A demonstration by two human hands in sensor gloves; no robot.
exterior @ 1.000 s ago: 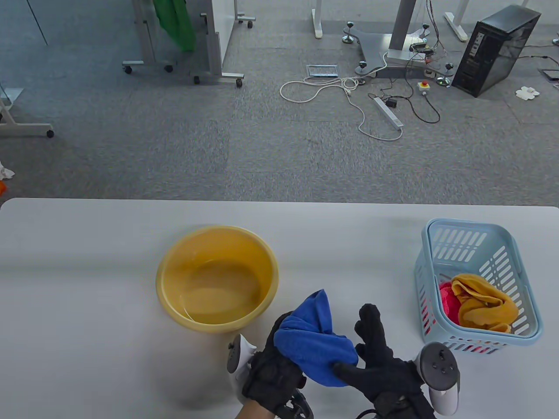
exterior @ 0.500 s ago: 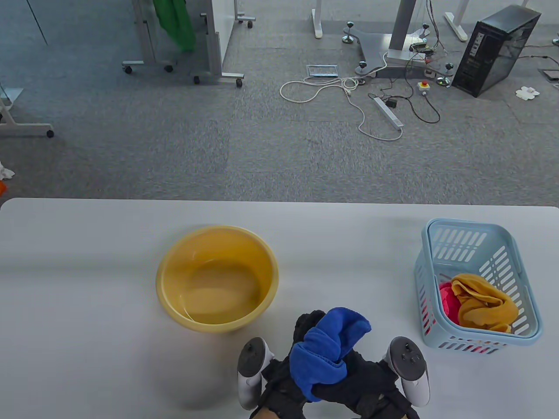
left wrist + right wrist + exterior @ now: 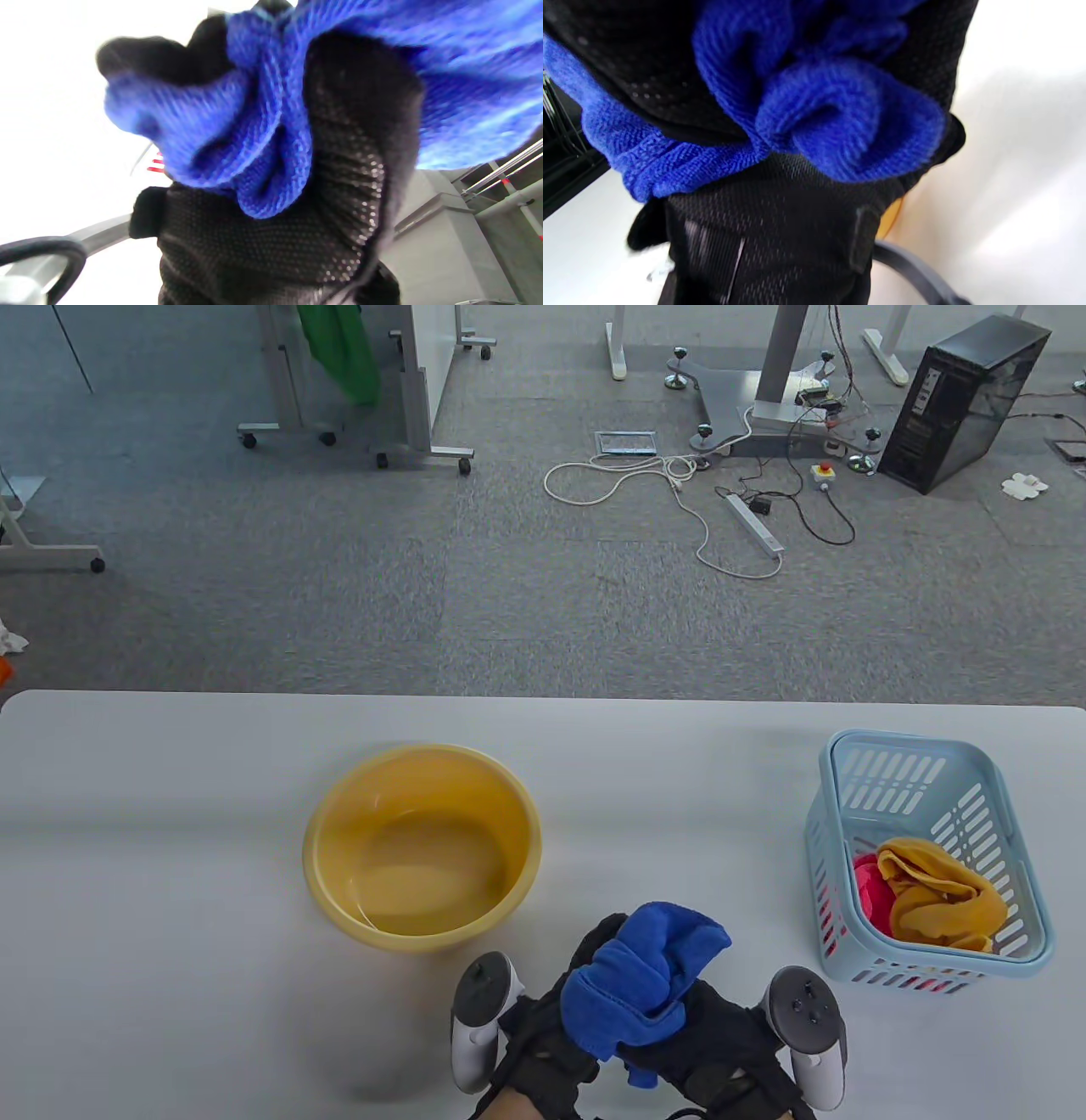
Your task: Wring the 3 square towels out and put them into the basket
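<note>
A bunched blue towel [image 3: 645, 984] is held up near the table's front edge, between both gloved hands. My left hand [image 3: 564, 1027] grips its left part, and in the left wrist view the blue towel [image 3: 237, 140] bulges out between the curled black fingers [image 3: 356, 127]. My right hand [image 3: 713, 1035] grips the other end, with the blue towel [image 3: 814, 114] squeezed in its fist. The light blue basket [image 3: 1001, 789] stands at the right and holds an orange towel [image 3: 942, 891] and a pink towel [image 3: 874, 886].
A yellow basin [image 3: 422, 848] with some water in it sits left of the hands, close to my left hand. The white table [image 3: 170, 899] stretches bare to the left. Carpet, cables and furniture lie beyond the far edge.
My right hand has closed round the blue towel, and both hands have come together. The towel is more tightly bunched than a second ago. In the last half second little has moved.
</note>
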